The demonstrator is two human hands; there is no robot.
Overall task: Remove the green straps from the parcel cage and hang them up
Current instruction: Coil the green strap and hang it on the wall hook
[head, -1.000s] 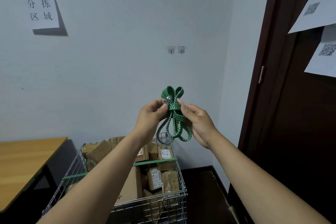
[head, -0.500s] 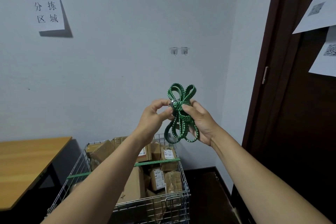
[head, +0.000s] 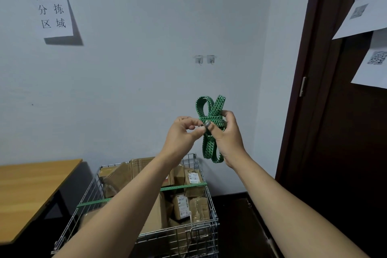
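A green strap is folded into a bundle with loops above and below a wrapped middle. My right hand grips the bundle around its middle. My left hand pinches the strap's metal end at the bundle's left side. Below stands the wire parcel cage, filled with cardboard parcels. A second green strap still runs across the cage's top, partly hidden by my left forearm. Two small wall hooks sit on the white wall above the bundle.
A wooden table stands left of the cage. A dark brown door with taped papers fills the right side. A paper sign hangs on the wall at upper left. Dark floor lies right of the cage.
Both hands and the bundle have shifted a little to the right in view. My left fingers now pinch the metal end, and the bundle's lower loops hang shorter and tighter.
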